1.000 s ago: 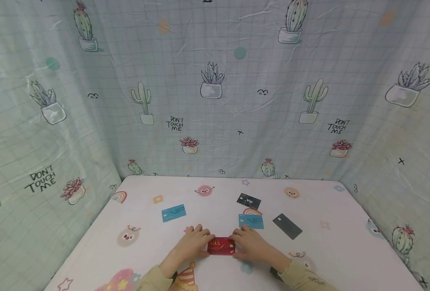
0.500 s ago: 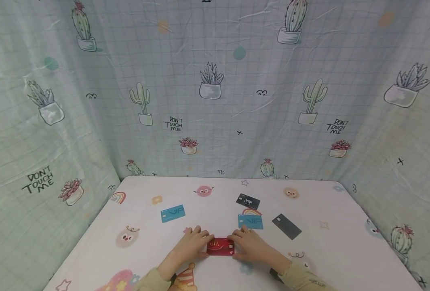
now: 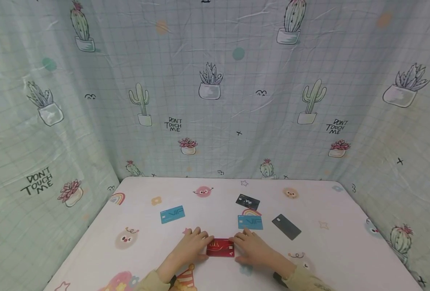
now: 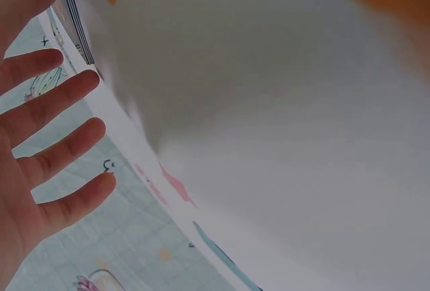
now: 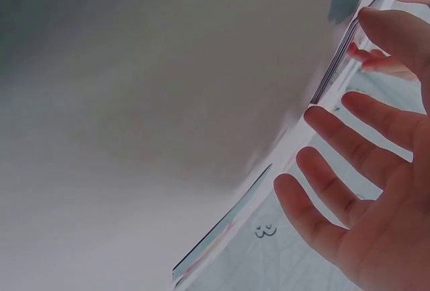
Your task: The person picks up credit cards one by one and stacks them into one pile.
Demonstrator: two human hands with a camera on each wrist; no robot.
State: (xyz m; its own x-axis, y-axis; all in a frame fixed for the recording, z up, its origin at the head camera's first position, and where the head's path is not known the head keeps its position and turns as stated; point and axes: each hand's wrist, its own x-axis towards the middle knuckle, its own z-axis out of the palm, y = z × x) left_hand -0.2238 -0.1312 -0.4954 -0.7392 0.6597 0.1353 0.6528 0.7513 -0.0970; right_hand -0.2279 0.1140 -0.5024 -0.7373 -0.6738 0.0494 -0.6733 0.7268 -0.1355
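A stack of cards topped by a red VIP card (image 3: 220,247) lies on the table between both hands. Seen edge-on in the left wrist view, the stack (image 4: 78,27) has several layers. My left hand (image 3: 191,245) holds its left end, thumb at the near corner and fingertips at the far one. My right hand (image 3: 255,247) is at the other end, a fingertip at the far right corner and the thumb slightly off the near corner. The fingers of the right hand (image 5: 383,203) are spread and fairly straight in its wrist view.
Beyond the hands lie a blue card (image 3: 172,214) on the left, another blue card (image 3: 250,222), a black Vip card (image 3: 247,201) and a dark grey card (image 3: 286,226). A patterned cloth (image 3: 215,133) hangs behind the white printed table (image 3: 146,250).
The right hand has loosened and drawn slightly right, its thumb now off the red card's corner. The left hand and the stack have hardly moved.
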